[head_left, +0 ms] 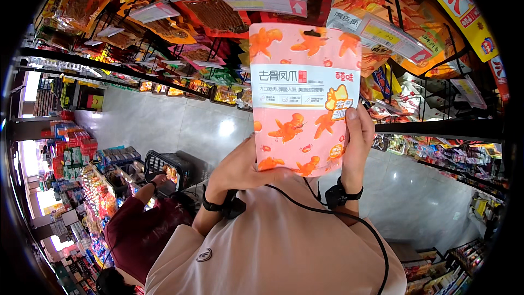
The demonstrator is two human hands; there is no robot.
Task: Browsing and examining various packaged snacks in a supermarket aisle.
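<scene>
A pink snack pouch (pixel 300 125) with orange chicken-feet pictures and a white band is held upright in front of me, its hang hole at the top. My left hand (pixel 236 166) grips its lower left corner, thumb along the bottom edge and fingers hidden behind. At the right edge, my right hand (pixel 358 139) pinches the pouch, thumb on the front and the other fingers behind. Just beyond the pouch, packaged snacks hang on the rack, among them a red and white bag (pixel 213 8) and an orange bag (pixel 360 0).
Price tags (pixel 267 3) stick out from the rack hooks. To my left a person in a dark red shirt (pixel 147 229) has a hand at a black shopping basket (pixel 177 170). Stocked shelves (pixel 95 191) line the left side. A black cable (pixel 349 213) runs across my chest.
</scene>
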